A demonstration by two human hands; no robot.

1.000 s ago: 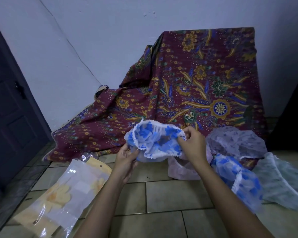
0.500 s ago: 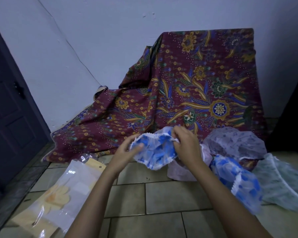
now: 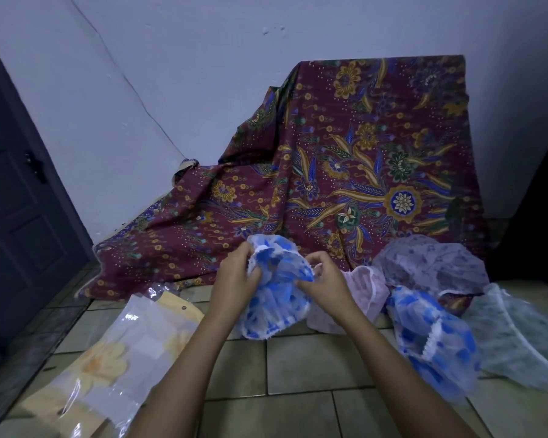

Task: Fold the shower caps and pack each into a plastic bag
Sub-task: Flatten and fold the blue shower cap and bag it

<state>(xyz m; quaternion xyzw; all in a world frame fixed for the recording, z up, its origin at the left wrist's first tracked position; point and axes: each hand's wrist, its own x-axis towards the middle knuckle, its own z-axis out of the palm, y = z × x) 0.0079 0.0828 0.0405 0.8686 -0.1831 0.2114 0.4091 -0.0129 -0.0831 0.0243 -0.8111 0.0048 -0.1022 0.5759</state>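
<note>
Head view: left hand (image 3: 234, 279) and right hand (image 3: 325, 281) both grip the blue shower cap (image 3: 276, 301) at 6 o'clock, seemingly mid-fold. Four loose caps (image 3: 431, 343) wait at 3 o'clock, unfolded, with plastic bags (image 3: 133, 343) at 8 o'clock.

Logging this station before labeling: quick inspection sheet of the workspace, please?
Surface: tiled floor, dim light.
Job's things: blue cap held up, bunched; pink cap, second blue cap, lilac cap and green cap lie at right; plastic bags lie at left.
Clutter: patterned cloth draped over something hidden.
Grippers: left hand and right hand both grip the blue cap.
Cables: nothing seen.
Surroundings: pale wall behind; dark door at left.
</note>
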